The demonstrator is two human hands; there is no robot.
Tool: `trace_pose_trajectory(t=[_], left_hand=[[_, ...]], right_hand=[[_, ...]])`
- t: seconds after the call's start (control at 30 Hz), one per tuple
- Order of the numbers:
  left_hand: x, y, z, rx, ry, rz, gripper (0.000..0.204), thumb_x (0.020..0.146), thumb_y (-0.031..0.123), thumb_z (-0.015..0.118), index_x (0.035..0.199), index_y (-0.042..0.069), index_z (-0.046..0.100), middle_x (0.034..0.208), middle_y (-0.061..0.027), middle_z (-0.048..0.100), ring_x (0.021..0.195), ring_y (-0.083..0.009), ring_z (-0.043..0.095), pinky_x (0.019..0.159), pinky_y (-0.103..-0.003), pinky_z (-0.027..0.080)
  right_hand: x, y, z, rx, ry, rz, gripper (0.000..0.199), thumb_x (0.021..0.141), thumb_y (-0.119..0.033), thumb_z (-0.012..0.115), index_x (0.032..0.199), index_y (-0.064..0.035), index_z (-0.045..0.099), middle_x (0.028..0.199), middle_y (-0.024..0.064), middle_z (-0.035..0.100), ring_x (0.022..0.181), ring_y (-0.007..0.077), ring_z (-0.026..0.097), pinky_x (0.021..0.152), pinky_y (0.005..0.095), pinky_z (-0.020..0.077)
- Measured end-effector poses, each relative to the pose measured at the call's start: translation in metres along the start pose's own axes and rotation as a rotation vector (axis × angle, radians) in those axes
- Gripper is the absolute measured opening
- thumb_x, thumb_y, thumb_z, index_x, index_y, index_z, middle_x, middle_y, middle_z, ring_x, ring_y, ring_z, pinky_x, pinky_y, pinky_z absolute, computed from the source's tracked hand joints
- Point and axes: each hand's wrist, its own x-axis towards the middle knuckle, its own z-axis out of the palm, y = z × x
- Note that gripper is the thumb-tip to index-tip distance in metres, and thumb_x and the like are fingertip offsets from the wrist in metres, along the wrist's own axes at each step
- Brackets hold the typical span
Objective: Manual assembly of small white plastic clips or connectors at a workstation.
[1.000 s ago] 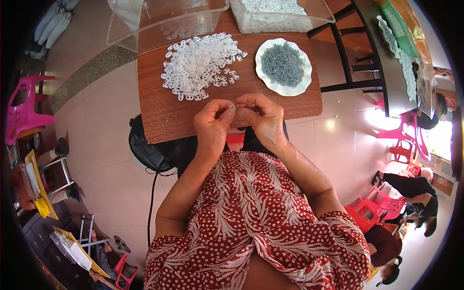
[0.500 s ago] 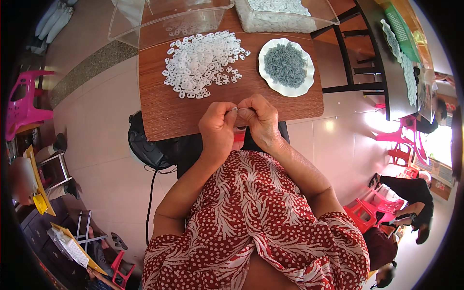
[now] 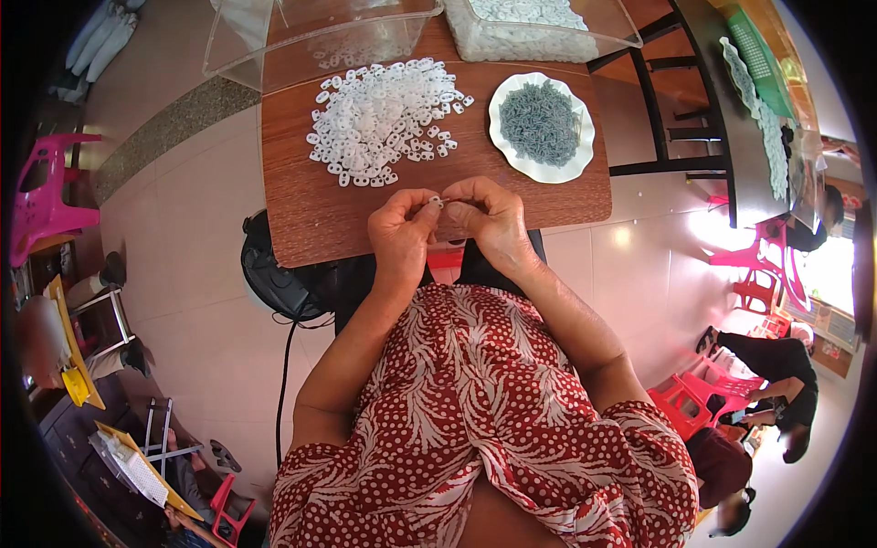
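Above the near edge of the brown wooden table (image 3: 311,219), my two hands meet fingertip to fingertip. Between the thumb and forefinger of my left hand (image 3: 398,236) is a small white plastic piece (image 3: 438,202) with holes. My right hand (image 3: 498,226) pinches at its right side; whatever lies between those fingertips is too small to make out. Beyond my left hand spreads a loose pile of similar white two-holed pieces (image 3: 379,119). Past my right hand stands a white scalloped dish (image 3: 553,173), heaped with small thin grey pieces (image 3: 539,121).
Two clear plastic bins stand at the table's far side: one on the left (image 3: 320,41), and one on the right (image 3: 548,46) holding white pieces. A black bag (image 3: 279,265) sits below the left edge. Other people and pink stools (image 3: 55,196) are around the room.
Both hands have shifted slightly left. The white piece shows more plainly between the fingertips now. Pile and dish are unchanged.
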Motion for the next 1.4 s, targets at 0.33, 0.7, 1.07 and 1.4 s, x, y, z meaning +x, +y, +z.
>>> trace_pose_trajectory(t=[0.33,0.7,1.07,1.4], left_hand=[[-0.003,-0.005,0.0,0.004,0.026,0.044,0.005,0.081,-0.003,0.059,0.085,0.0,0.062,0.069,0.0024,0.057,0.053,-0.0015,0.044,0.046,-0.017,0.036],[0.0,-0.012,-0.011,-0.088,0.07,-0.067,0.006,0.083,-0.002,0.058,0.088,-0.003,0.061,0.073,-0.0042,0.061,0.054,-0.0068,0.05,0.048,-0.02,0.041],[0.011,-0.013,-0.058,-0.221,0.227,0.02,0.007,0.084,0.003,0.06,0.088,-0.003,0.061,0.074,-0.0064,0.06,0.053,-0.0095,0.052,0.048,-0.021,0.042],[0.012,-0.007,-0.076,-0.295,0.314,0.054,0.009,0.085,0.004,0.06,0.09,-0.003,0.059,0.075,-0.0075,0.06,0.053,-0.0097,0.051,0.048,-0.021,0.044]], right_hand=[[0.002,-0.004,0.005,-0.094,-0.01,-0.05,0.004,0.082,-0.001,0.059,0.085,0.0019,0.06,0.073,0.0004,0.059,0.067,0.0047,0.051,0.059,0.0197,0.043],[0.012,0.024,0.02,-0.112,-0.001,-0.095,0.007,0.082,-0.004,0.059,0.08,0.0027,0.058,0.068,0.007,0.059,0.061,0.0124,0.055,0.055,0.0269,0.0459],[0.067,0.015,0.052,-0.564,0.011,-0.538,0.017,0.075,-0.003,0.061,0.091,-0.0056,0.065,0.073,0.011,0.058,0.071,0.026,0.058,0.063,0.0362,0.0463],[0.114,0.032,0.083,-1.032,-0.197,-0.855,0.02,0.065,-0.003,0.058,0.081,-0.0113,0.065,0.074,0.0136,0.051,0.076,0.031,0.052,0.063,0.0392,0.0451]])
